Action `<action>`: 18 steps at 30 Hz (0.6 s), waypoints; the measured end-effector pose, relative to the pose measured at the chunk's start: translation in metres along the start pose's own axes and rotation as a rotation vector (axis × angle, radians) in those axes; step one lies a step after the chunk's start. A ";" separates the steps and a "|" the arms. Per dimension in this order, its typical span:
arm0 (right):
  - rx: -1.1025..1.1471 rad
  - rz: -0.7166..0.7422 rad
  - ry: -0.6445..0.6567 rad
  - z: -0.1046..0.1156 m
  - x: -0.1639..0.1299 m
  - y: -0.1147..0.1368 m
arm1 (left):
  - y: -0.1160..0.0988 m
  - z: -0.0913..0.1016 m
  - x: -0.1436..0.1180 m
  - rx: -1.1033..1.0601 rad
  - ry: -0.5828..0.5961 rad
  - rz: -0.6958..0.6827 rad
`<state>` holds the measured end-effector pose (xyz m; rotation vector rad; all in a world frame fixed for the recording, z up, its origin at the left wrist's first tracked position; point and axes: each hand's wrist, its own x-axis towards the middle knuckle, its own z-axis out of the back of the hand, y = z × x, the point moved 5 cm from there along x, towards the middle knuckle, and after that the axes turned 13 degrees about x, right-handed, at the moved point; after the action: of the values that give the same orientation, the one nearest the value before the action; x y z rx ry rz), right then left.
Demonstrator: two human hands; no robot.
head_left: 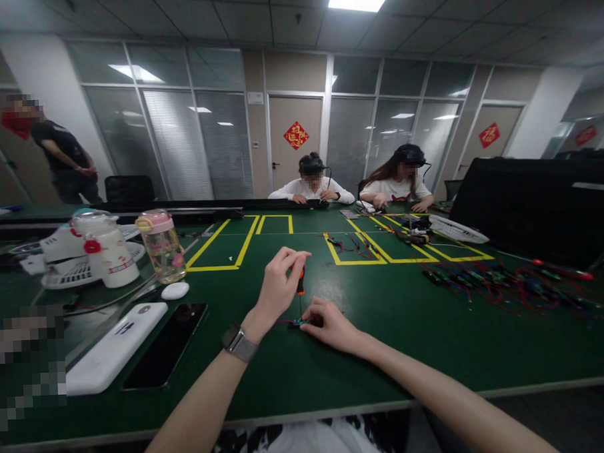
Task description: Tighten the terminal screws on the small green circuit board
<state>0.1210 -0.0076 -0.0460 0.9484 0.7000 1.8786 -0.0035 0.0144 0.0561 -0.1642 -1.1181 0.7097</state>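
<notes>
My left hand, with a watch on its wrist, is closed around the handle of a screwdriver. The handle is orange and black, and the thin shaft points straight down. At its tip lies a small green circuit board with red and dark wires, on the green table. My right hand rests low on the table and pinches the board's right end between thumb and fingers. Its fingers hide part of the board. Whether the tip sits in a screw is too small to tell.
A white phone-shaped thing, a black phone, a white earbud case, a pink-lidded bottle and a white jug stand left. Wired boards are heaped right, before a black monitor. Two people sit opposite; another stands back left.
</notes>
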 end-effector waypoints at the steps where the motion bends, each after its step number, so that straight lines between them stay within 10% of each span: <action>1: -0.010 0.011 0.009 0.000 0.000 0.001 | -0.002 -0.002 -0.001 -0.035 0.034 -0.008; 8: -0.039 0.089 0.046 0.001 -0.003 0.002 | 0.003 -0.015 0.000 -0.482 0.273 0.169; 18: -0.069 0.121 0.068 0.000 -0.003 0.002 | 0.014 -0.004 0.004 -0.234 0.105 0.115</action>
<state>0.1209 -0.0116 -0.0453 0.9042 0.6253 2.0363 -0.0058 0.0284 0.0506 -0.4627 -1.0947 0.6628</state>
